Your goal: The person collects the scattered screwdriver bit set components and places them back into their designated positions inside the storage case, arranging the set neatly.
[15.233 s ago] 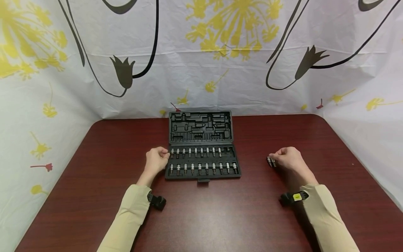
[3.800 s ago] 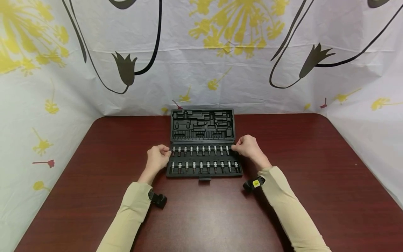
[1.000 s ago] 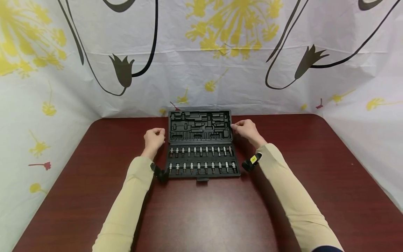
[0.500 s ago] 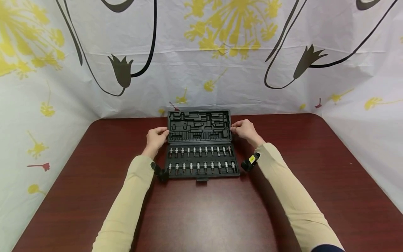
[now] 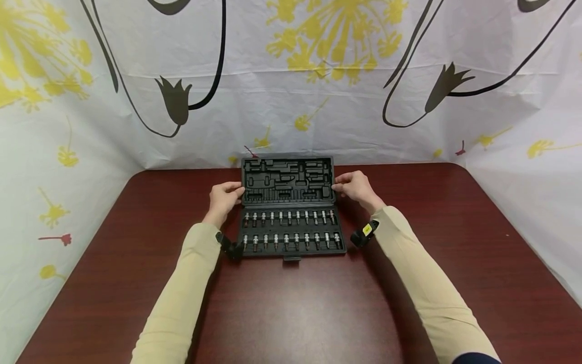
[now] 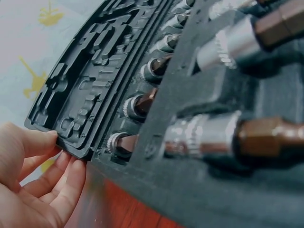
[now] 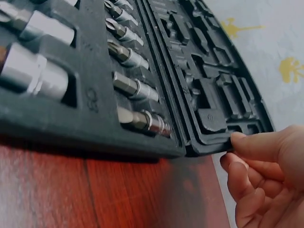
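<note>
A black bit socket case (image 5: pixel 293 229) lies open on the table, its moulded lid (image 5: pixel 288 178) leaning back behind the base. Two rows of silver bit sockets (image 5: pixel 286 240) sit in the base's slots. My left hand (image 5: pixel 222 200) is at the lid's left edge; in the left wrist view its thumb and fingers (image 6: pixel 71 185) pinch the rim near the hinge. On the opposite side my right hand (image 5: pixel 358 189) holds the lid's right edge, thumb on the inner rim and fingers (image 7: pixel 240 175) underneath, as the right wrist view shows.
The dark red wooden table (image 5: pixel 300 308) carries the case near its far edge. A white cloth (image 5: pixel 282 116) with yellow and dark plant prints hangs behind and at both sides. A small latch (image 5: pixel 292 259) juts from the case's front.
Earlier my right hand held loose bit sockets at right; they are now gone from the table and the upper row is full. Both hands moved from the base up to the lid, the left gripping last.
</note>
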The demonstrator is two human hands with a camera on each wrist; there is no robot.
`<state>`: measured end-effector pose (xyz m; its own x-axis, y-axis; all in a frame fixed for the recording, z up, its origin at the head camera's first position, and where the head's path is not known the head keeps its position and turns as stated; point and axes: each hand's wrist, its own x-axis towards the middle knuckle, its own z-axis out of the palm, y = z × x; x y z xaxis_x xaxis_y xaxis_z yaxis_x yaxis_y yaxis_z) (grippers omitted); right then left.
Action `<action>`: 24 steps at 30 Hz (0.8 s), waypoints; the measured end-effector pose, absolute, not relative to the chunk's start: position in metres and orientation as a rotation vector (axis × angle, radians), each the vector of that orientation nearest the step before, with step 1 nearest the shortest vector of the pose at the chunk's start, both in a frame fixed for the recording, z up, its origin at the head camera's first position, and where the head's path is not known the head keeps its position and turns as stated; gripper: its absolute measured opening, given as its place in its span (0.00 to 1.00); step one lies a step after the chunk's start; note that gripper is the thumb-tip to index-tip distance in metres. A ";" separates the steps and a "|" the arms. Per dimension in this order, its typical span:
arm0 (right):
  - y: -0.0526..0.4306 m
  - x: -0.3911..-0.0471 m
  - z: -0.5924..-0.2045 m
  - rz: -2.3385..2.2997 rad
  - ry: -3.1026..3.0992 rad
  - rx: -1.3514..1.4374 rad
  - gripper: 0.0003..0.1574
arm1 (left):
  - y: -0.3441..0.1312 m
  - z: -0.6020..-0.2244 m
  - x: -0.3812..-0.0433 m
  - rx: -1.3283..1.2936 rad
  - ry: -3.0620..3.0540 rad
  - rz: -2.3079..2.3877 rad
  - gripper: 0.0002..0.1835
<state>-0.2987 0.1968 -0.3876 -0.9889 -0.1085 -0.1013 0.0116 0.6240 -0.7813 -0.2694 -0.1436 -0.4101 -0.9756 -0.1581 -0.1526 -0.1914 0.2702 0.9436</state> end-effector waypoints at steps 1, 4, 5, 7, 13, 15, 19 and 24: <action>0.198 -0.299 -0.388 -1.309 2.707 -0.097 0.21 | -0.144 -0.410 -0.269 -0.342 2.468 1.864 0.19; 0.200 -0.298 -0.390 -1.331 2.717 -0.148 0.21 | -0.146 -0.409 -0.269 -0.347 2.448 1.884 0.20; 0.201 -0.298 -0.391 -1.336 2.725 -0.162 0.21 | -0.146 -0.409 -0.269 -0.350 2.446 1.886 0.19; 0.202 -0.297 -0.393 -1.343 2.747 -0.186 0.21 | -0.146 -0.409 -0.269 -0.357 2.455 1.888 0.19; 0.202 -0.293 -0.393 -1.354 2.815 -0.232 0.20 | -0.145 -0.408 -0.267 -0.324 2.486 1.940 0.18; 0.202 -0.292 -0.393 -1.357 2.828 -0.238 0.20 | -0.145 -0.408 -0.265 -0.314 2.486 1.956 0.18; 0.202 -0.289 -0.394 -1.341 2.875 -0.235 0.19 | -0.146 -0.408 -0.263 -0.305 2.466 1.980 0.18; 0.203 -0.286 -0.395 -1.371 2.897 -0.233 0.18 | -0.149 -0.407 -0.262 -0.267 2.460 1.992 0.17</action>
<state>-0.2860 0.2031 -0.3953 -0.9870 -0.1001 0.1260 -0.1609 0.6260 -0.7631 -0.2616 -0.1485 -0.4073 -0.9852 -0.1524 -0.0784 -0.1084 0.1997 0.9738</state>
